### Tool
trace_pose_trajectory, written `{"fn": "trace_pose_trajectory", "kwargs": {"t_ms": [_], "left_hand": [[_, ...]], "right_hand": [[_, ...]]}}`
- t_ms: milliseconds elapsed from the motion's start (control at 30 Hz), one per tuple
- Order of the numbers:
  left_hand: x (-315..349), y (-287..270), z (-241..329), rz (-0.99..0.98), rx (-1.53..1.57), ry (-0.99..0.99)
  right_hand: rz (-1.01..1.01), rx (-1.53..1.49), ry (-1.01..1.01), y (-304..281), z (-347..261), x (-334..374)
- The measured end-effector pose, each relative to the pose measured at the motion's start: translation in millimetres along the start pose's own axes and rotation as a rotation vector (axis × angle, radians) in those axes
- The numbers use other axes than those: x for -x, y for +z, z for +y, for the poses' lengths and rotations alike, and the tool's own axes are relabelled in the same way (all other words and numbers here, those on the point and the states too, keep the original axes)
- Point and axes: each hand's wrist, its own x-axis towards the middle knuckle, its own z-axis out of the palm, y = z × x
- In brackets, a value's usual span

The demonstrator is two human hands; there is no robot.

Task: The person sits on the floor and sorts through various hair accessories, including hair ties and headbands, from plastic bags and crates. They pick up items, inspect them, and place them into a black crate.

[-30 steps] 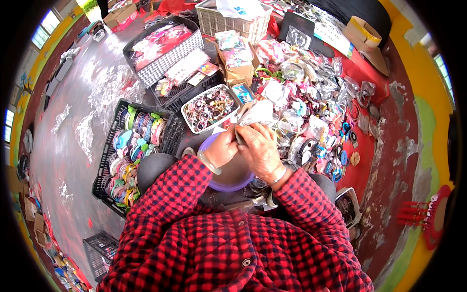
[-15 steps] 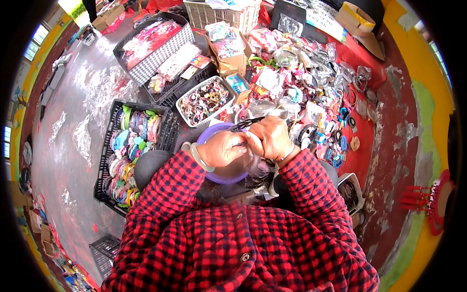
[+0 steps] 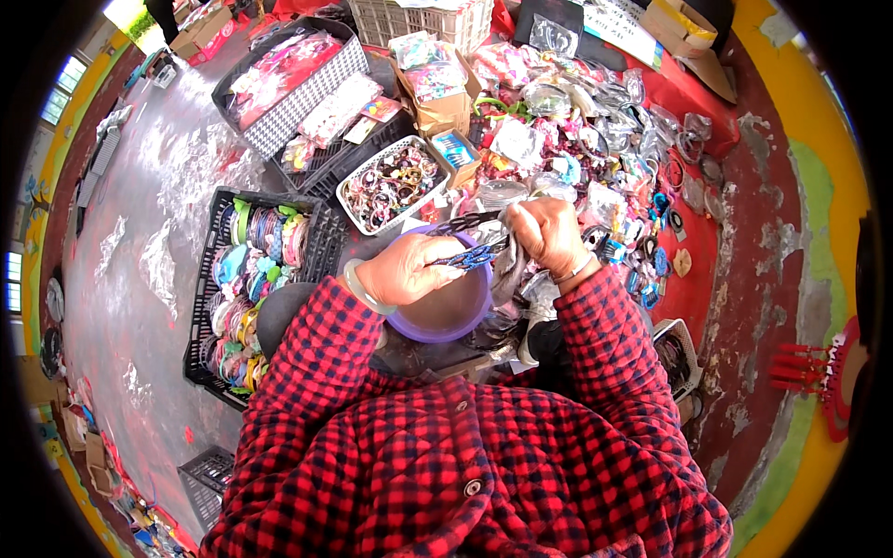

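The hands have just drawn apart. Half a second ago they met over the basin, knuckles close together, with only a dark stretch of band showing beyond them. Now the band spans the gap between them, its blue braided part in plain sight, and the cloth hangs clear below the right hand. That leaves most of the band exposed, with the cloth apparently at its right end.

The left hand has thumb and fingers pinched together on the blue part, above the basin's left rim. The right hand is closed in a fist on the grey cloth, beyond the basin's right rim; whether its fingers also grip the band inside the cloth, I cannot tell. The dark stretch runs over the basin's far rim toward that fist.

More of the basin's murky liquid shows than in the earlier frame. The white basket stays just past the far rim, the black crate to the left, and the pile on the red sheet looks unchanged.
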Motion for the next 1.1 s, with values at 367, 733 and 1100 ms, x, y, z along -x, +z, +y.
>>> {"fn": "trace_pose_trajectory", "kwargs": {"t_ms": [367,733,1100], "left_hand": [[-12,5,-28,0.451,0.495,0.072],[-21,34,-59,0.360,0.235,0.000],[-32,33,-44,0.354,-0.485,0.059]], "right_hand": [[0.309,-1.458,0.731,-4,45,-6],[0.132,-1.618,0.633,51,-2,16],[0.210,-1.637,0.760,43,1,11]]}}
